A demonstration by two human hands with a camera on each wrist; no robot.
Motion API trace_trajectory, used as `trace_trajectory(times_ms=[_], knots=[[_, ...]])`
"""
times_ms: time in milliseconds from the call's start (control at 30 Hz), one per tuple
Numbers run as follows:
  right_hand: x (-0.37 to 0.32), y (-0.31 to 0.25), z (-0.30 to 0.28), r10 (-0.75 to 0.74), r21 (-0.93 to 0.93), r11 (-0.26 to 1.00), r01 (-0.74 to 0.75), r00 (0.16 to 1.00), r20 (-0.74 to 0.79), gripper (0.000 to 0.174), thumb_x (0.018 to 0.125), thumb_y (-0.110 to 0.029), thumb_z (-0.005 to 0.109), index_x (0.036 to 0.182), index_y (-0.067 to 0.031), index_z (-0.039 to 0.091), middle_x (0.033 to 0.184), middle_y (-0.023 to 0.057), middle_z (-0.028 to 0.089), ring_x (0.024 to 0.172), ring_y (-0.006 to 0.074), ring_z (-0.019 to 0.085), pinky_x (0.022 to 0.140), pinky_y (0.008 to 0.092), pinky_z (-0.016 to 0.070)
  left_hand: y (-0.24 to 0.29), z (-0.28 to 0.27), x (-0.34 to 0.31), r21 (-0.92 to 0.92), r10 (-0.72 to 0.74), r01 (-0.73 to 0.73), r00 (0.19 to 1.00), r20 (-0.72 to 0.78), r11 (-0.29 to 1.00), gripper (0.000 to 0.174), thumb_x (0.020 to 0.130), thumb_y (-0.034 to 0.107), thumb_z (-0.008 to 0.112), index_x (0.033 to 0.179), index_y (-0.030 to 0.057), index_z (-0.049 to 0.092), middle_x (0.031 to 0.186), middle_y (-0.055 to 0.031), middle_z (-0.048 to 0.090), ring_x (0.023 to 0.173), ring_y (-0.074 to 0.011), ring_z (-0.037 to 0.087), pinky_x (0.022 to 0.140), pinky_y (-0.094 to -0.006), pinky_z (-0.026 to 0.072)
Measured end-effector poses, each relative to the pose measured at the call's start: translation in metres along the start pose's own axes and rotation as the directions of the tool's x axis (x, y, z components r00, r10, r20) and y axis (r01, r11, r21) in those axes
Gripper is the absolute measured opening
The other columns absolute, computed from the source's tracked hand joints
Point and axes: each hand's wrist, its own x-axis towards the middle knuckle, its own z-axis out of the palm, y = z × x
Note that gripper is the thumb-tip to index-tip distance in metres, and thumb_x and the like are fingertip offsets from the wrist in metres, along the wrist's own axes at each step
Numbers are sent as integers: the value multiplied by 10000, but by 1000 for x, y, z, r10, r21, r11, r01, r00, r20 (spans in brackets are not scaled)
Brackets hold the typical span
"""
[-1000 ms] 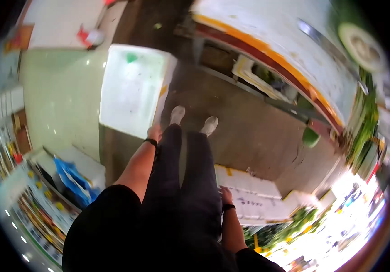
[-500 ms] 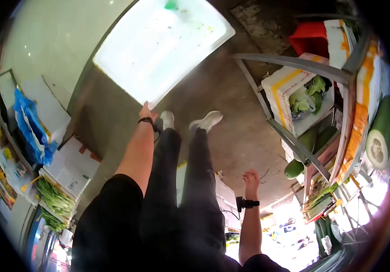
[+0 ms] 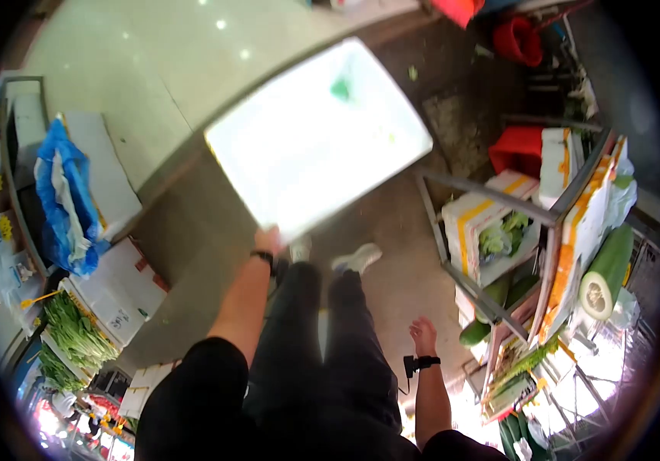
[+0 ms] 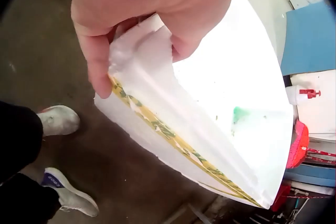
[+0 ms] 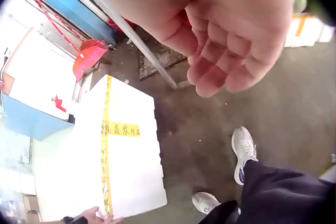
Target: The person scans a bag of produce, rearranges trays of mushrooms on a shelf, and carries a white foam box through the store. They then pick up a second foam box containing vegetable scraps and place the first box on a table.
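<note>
A large white foam box (image 3: 307,154) tilts in front of my legs, its bright inside facing up. My left hand (image 3: 269,240) grips its near corner; in the left wrist view the thumb and fingers straddle the rim. Yellow printed tape (image 4: 168,134) runs along the outer wall, and a green scrap (image 4: 241,115) lies inside. In the right wrist view a second band of tape crosses the box's side (image 5: 134,163). My right hand (image 3: 423,338) hangs in the air at my right, its fingers loosely curled with nothing in them.
A metal-framed stall at right carries a cut winter melon (image 3: 605,276), with a foam box of leafy greens (image 3: 505,234) beneath. A blue plastic bag (image 3: 65,203) and bundled green vegetables (image 3: 76,330) stand at left. A red bucket (image 3: 517,41) is at the far right.
My left hand has kept hold of the foam box corner while the view swung round. The box now shows nearer the middle. My right hand has moved out from beside my leg.
</note>
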Motion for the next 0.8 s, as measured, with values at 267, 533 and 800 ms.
trace_trajectory(times_ms=[267,533,800], knots=[[-44,-112,40,-158,146,981,130,967,201,237,839,-52,479,1072,-54,523,817,99,597,688,215,602,583,325,500,41,-206,-207,-246,-61,38,994,-86,968,325,753,111,563,1050,-5,499,823,-154,555,681,-339,608,549,-522,529],[-28,-234,76,-212,171,973,156,894,395,171,859,-120,516,1017,-64,546,798,89,600,644,203,598,543,323,486,117,-295,-262,-332,-142,86,979,-148,939,391,767,131,569,1109,-17,449,1044,-195,499,843,-398,589,632,-594,536],[-7,-400,179,-310,194,948,252,866,392,211,875,-174,533,1068,-90,548,847,69,605,669,181,583,574,323,479,221,-322,-162,-245,-32,5,994,-107,970,334,864,293,403,992,-15,396,745,-240,493,506,-391,515,456,-521,475]])
